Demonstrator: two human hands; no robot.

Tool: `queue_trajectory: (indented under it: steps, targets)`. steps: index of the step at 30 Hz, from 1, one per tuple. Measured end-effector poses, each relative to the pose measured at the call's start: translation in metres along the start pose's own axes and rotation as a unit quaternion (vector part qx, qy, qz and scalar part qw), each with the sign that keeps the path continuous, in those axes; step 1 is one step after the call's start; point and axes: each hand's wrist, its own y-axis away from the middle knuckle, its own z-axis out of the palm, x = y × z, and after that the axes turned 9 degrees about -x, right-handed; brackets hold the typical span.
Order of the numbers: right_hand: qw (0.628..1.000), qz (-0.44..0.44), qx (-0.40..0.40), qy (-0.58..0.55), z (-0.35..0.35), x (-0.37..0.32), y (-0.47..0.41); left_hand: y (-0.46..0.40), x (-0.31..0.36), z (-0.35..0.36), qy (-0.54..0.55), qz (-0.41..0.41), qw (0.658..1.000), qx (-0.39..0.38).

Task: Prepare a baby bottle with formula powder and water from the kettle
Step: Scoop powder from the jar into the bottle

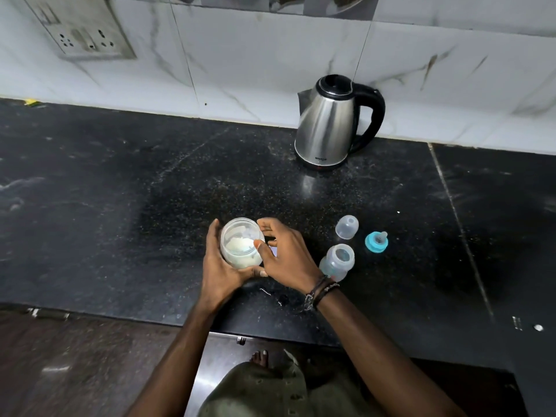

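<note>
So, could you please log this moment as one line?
left hand: holds powder jar | right hand: fingers at jar mouth | baby bottle: open | kettle: untouched

Black stone counter, marble-tiled wall, wall socket plate

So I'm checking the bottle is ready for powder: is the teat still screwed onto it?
No, the bottle stands open-mouthed, and the blue teat lies apart on the counter.

The right hand hides the baby bottle's base and the jar's right side.
</note>
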Motion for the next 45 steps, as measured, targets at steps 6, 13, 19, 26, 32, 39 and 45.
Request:
queue_trajectory:
  steps: [6, 13, 19, 26, 32, 39, 45]
  targets:
    - [1.000, 0.001, 0.006, 0.006, 0.000, -0.005, 0.001, -0.002, -0.006, 0.001, -0.043, 0.022, 0.998, 0.035]
    - [0.986, 0.025, -0.013, 0.164, -0.021, -0.030, 0.004, -0.005, 0.013, -0.005, -0.171, 0.134, 0.976, 0.032]
    - [0.934, 0.051, -0.023, 0.354, -0.033, -0.046, 0.007, -0.008, 0.030, 0.004, -0.256, 0.259, 0.930, 0.043]
    - [0.917, 0.091, -0.019, 0.388, -0.040, -0.050, 0.009, -0.010, 0.035, 0.007, -0.305, 0.313, 0.898, 0.047]
    - [0.932, 0.081, -0.032, 0.351, -0.044, -0.053, 0.012, -0.009, 0.040, 0.012, -0.293, 0.323, 0.898, 0.055]
    - [0.963, 0.027, -0.048, 0.264, -0.051, -0.060, 0.018, -0.004, 0.037, 0.015, -0.182, 0.267, 0.942, 0.092]
    - [0.979, -0.049, 0.035, 0.193, -0.053, -0.060, 0.020, -0.004, 0.042, 0.018, -0.094, 0.208, 0.968, 0.105]
